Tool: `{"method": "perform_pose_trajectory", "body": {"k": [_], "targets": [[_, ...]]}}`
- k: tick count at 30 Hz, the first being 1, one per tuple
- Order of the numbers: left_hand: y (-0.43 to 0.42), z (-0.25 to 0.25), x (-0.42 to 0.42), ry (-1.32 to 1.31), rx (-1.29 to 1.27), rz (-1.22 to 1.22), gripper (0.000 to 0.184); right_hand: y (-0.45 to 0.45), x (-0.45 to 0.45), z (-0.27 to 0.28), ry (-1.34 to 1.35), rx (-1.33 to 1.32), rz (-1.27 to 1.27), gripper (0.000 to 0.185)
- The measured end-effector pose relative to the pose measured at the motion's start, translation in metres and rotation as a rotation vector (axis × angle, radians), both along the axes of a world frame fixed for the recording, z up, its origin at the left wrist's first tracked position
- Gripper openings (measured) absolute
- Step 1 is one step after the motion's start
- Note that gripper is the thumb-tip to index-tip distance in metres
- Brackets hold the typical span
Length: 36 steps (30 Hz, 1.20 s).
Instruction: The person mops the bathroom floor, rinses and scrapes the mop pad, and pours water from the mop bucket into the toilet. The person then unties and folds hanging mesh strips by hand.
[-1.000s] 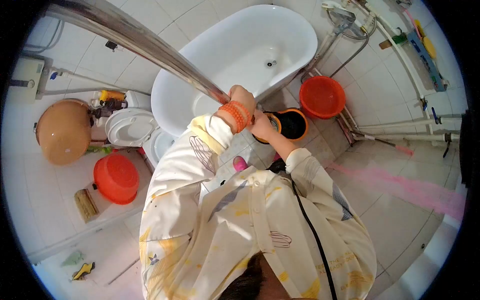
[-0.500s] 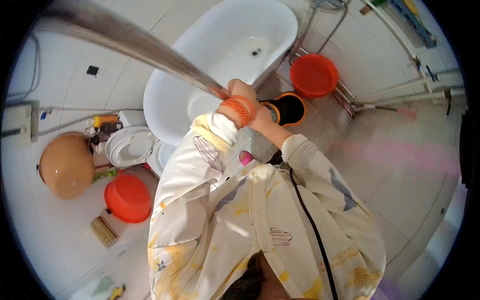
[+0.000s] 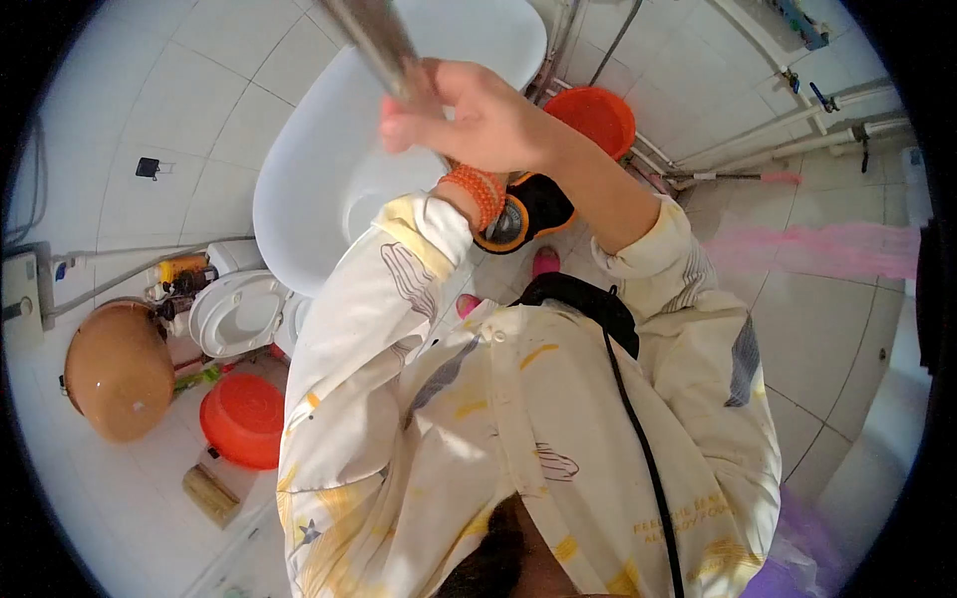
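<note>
Keeping the metal pole steady, slanting across the bathtub's far edge, wants a snug grip, I'd say. The right hand's thumb and fingers straddle it, clamping unclear; the left hand's fingers are hidden, so I can't tell.

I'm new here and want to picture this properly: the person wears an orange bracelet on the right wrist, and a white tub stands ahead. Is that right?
Not quite: the orange bracelet is on the left wrist, as the head view shows. The white tub does stand ahead.
</note>
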<state>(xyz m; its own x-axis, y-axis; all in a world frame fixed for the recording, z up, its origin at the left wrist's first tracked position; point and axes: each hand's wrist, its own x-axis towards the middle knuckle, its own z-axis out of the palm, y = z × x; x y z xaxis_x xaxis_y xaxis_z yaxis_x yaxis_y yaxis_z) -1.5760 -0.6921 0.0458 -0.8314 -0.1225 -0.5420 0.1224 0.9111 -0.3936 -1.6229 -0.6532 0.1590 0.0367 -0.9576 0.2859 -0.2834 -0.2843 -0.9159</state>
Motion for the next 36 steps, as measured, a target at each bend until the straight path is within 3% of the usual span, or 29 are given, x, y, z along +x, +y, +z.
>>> {"method": "perform_pose_trajectory", "body": {"k": [1, 3, 5, 7, 8, 11, 12, 14, 15, 17, 19, 21, 23, 24, 26, 33, 36], "targets": [[0.002, -0.002, 0.003, 0.073, -0.021, -0.092, 0.025, 0.000, 0.001, -0.003, -0.058, 0.035, -0.033, 0.031], [0.003, -0.009, 0.011, 0.554, -0.200, -0.490, 0.024, -0.001, 0.005, -0.005, -0.109, 0.076, -0.056, 0.026], [0.004, -0.012, 0.028, 0.975, -0.185, -0.667, 0.022, 0.003, 0.009, -0.008, -0.084, -0.031, -0.115, 0.016], [0.008, -0.005, 0.070, 0.838, 0.312, -0.419, 0.020, -0.002, -0.001, -0.021, -0.134, -0.144, -0.180, 0.013], [0.009, -0.001, 0.097, 0.660, 0.784, -0.162, 0.017, -0.004, -0.008, -0.025, -0.184, -0.264, -0.247, 0.011], [0.000, -0.060, 0.192, 0.727, 0.901, 0.303, 0.018, 0.001, -0.014, -0.016, -0.009, -0.338, -0.386, 0.011], [-0.001, -0.083, 0.231, 0.703, 0.919, 0.482, 0.018, 0.003, -0.012, -0.017, -0.002, -0.334, -0.381, 0.011], [0.006, -0.119, 0.307, 0.752, 1.034, 0.869, 0.017, 0.009, -0.006, -0.020, -0.140, -0.297, -0.609, 0.015], [0.012, -0.141, 0.347, 0.775, 1.043, 0.976, 0.017, 0.012, -0.003, -0.022, -0.133, -0.288, -0.605, 0.015], [0.026, -0.178, 0.421, 0.793, 1.027, 1.163, 0.017, 0.018, 0.006, -0.024, -0.225, -0.300, -0.893, 0.021], [0.043, -0.202, 0.474, 0.779, 1.020, 1.241, 0.017, 0.029, 0.012, -0.011, -0.167, -0.382, -1.043, 0.018], [0.060, -0.222, 0.505, 0.844, 1.130, 1.513, 0.015, 0.053, -0.027, -0.014, -0.099, -0.415, -1.122, 0.029], [0.065, -0.235, 0.518, 0.848, 1.211, 1.561, 0.014, 0.079, -0.029, 0.014, 0.045, -0.626, -1.135, 0.025], [0.068, -0.242, 0.521, 0.853, 1.269, 1.614, 0.013, 0.085, -0.021, 0.034, 0.159, -0.539, -1.421, 0.023], [0.069, -0.264, 0.527, 0.871, 1.324, 1.634, 0.013, 0.108, -0.020, 0.064, 0.270, -0.496, -1.686, 0.018], [0.066, -0.279, 0.496, 0.894, 1.426, 1.621, 0.015, 0.215, -0.091, 0.115, 0.348, -0.792, -1.413, 0.022], [0.069, -0.282, 0.486, 0.823, 1.424, 1.661, 0.015, 0.217, -0.107, 0.104, 0.467, -0.716, -1.476, 0.024]]}}
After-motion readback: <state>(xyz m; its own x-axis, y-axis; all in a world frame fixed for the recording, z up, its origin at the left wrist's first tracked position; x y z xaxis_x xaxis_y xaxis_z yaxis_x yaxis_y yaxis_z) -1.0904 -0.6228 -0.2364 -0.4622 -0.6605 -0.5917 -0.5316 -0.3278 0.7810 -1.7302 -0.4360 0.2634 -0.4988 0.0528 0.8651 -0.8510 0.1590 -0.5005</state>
